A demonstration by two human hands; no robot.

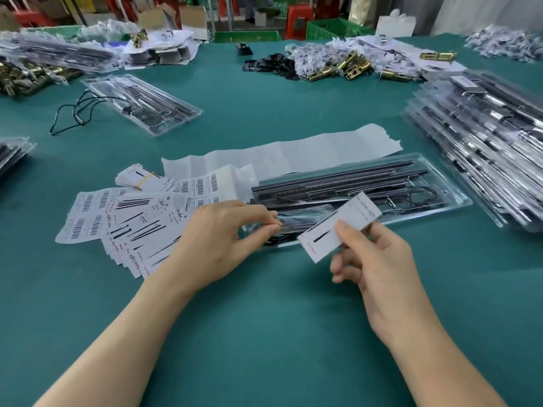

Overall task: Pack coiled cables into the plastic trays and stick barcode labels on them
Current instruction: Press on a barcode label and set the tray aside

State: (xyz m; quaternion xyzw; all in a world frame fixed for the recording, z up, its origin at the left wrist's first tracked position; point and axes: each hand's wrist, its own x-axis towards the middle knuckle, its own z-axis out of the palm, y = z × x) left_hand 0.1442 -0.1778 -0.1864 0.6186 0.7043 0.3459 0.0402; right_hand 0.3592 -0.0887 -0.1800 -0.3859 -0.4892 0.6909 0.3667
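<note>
The right hand point(379, 259) pinches a white printed card point(340, 227) between thumb and fingers, holding it tilted just above the near edge of a clear plastic tray point(452, 198). The left hand point(223, 239) has its fingertips closed on the tray's near-left edge. The tray lies on the green table point(264, 333) and contains long black strips and a coiled black cable point(423, 193). To its left, printed cards point(141, 227) are fanned out beside barcode label sheets point(88, 212), with spent white backing paper point(293, 154) behind them. Further back lies a second tray point(144, 104) with a loose black cable point(73, 113) beside it. A stack of filled trays point(484, 142) rests at the right.
</note>
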